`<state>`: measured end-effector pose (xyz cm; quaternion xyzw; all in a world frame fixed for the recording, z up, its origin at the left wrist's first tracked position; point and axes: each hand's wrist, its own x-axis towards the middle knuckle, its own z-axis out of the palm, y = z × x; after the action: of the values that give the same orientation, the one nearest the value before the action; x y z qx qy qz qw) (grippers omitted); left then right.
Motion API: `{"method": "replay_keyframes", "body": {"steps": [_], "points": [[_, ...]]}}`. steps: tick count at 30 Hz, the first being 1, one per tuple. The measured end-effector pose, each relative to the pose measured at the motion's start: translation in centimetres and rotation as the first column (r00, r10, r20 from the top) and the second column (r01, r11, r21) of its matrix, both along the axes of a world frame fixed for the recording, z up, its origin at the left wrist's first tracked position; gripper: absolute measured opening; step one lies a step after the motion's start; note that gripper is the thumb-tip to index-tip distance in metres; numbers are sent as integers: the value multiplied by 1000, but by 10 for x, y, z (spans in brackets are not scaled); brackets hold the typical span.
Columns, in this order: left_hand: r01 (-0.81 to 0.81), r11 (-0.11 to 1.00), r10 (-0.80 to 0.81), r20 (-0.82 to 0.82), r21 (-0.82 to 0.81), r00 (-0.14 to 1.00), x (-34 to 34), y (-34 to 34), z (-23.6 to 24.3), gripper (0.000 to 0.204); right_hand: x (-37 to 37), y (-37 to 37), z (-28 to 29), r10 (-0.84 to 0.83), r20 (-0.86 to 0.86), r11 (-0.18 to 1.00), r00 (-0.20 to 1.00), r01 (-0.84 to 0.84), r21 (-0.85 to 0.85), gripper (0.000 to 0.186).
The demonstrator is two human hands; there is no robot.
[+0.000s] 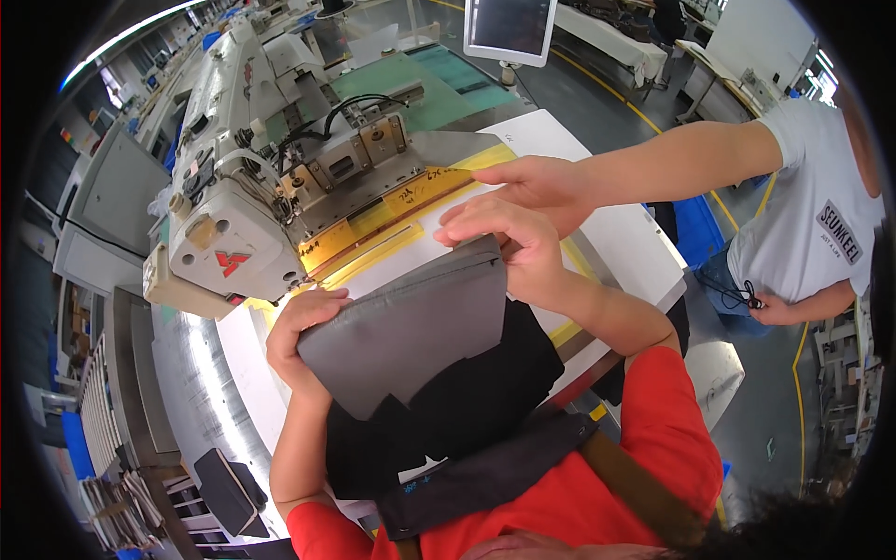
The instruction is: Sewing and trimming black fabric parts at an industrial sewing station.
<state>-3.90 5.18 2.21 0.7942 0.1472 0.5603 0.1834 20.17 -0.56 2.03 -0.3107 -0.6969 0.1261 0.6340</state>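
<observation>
A grey fabric piece (pixel 411 327) with black fabric (pixel 467 401) behind and below it is stretched in front of my chest. My left hand (pixel 306 338) is closed on its left upper corner, the thumb side by the top edge. The upper right corner is gripped by my right hand (pixel 523 250), its fingers bent over the edge. A stitched line runs along the top. Just beyond my right hand, a co-worker's hand (pixel 546 191) reaches in from the right, its fingertips by the yellow strip (pixel 411 201) of the sewing template.
An industrial sewing machine (pixel 219 224) stands at left, its needle area just beyond my left hand. White template board (pixel 635 245) extends right under the hands. A monitor (pixel 509 28) stands at the back. The co-worker's other hand (pixel 773 308) is by a black cord; a blue crate (pixel 695 233) is behind.
</observation>
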Motion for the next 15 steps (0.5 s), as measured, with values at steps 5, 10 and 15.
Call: {"method": "replay_keyframes", "body": {"steps": [5,10,15], "points": [[42,738,-97,-45,-674,994,-11,5,-10,15,4,-4,9,-70,329,980,942,4,197,19],[103,96,-18,101,-990,995,8,-6,10,32,24,-3,4,80,-508,421,858,-491,-763,48],[105,101,-35,102,-989,994,8,-7,10,41,49,16,37,281,-566,-152,775,-547,-823,58]]}}
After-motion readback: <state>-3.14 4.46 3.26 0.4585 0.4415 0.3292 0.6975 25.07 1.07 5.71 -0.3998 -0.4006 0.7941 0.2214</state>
